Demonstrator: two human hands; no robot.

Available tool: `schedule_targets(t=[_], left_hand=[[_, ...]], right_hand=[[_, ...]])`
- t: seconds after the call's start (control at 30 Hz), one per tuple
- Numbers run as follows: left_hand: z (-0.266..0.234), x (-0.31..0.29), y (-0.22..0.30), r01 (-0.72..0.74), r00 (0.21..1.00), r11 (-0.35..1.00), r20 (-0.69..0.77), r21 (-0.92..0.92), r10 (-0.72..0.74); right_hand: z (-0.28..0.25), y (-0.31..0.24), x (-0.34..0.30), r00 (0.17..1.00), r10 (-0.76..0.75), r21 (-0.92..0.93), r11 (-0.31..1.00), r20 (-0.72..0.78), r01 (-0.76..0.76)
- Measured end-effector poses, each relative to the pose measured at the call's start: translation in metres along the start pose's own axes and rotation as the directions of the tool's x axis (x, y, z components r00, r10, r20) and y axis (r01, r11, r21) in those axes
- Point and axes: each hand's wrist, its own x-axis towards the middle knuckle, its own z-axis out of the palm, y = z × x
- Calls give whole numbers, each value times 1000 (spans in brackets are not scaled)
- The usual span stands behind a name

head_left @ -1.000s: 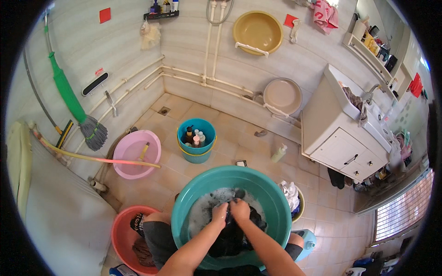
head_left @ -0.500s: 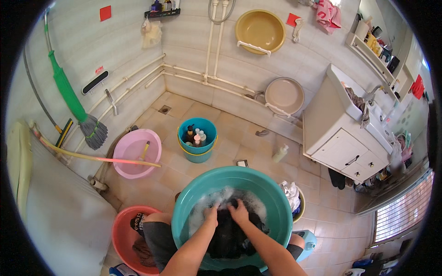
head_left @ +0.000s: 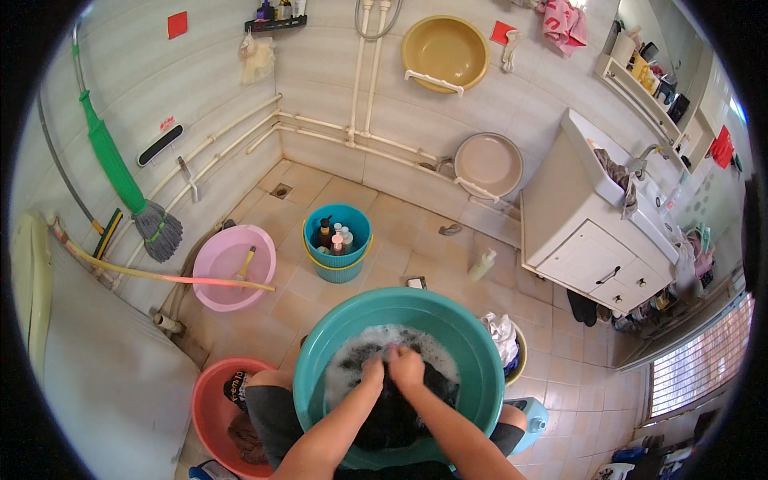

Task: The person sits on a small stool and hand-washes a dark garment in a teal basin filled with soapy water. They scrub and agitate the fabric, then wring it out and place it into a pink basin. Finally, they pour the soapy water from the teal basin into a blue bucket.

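Observation:
A large teal basin [head_left: 476, 352] stands between my knees, holding sudsy water and a soaked black garment [head_left: 400, 416]. Over the far part of the cloth, my left hand [head_left: 374, 371] and my right hand [head_left: 406, 369] are close together, almost touching. Both look closed on the black garment; the fingertips and the pinched fabric are mostly hidden behind the hands. White foam [head_left: 352, 350] rings the cloth along the far and left sides.
Left of me sit a red basin [head_left: 206, 416] with dark clothes and a pink basin [head_left: 212, 264] under a hose [head_left: 168, 278]. Ahead is a blue bucket [head_left: 339, 270] of bottles. At right, a basket [head_left: 522, 360] holds clothes; beyond stands a white sink cabinet [head_left: 588, 256].
My hands have drawn together and closed; before, they were farther apart with the right fingers spread on the cloth. The whole view has shifted slightly.

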Motion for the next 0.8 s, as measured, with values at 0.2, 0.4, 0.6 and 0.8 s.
schedule_targets(t=[0.2, 0.4, 0.6, 0.8], left_hand=[[-4, -23, 28, -200, 954, 979, -222, 36, 203], [-10, -42, 40, 174, 935, 971, -337, 165, -110], [-7, -16, 26, 395, 915, 899, 164, -191, -367], [-6, -5, 1, 300, 913, 923, 353, -243, -204]], right_hand=[[3, 45, 10, 995, -8, -60, 998, 96, 14], [0, 64, 17, 913, 356, -107, 934, 201, -341], [0, 8, -34, 974, -158, 134, 982, 163, 137], [-21, -27, -60, 898, -418, 31, 908, 136, 418]])
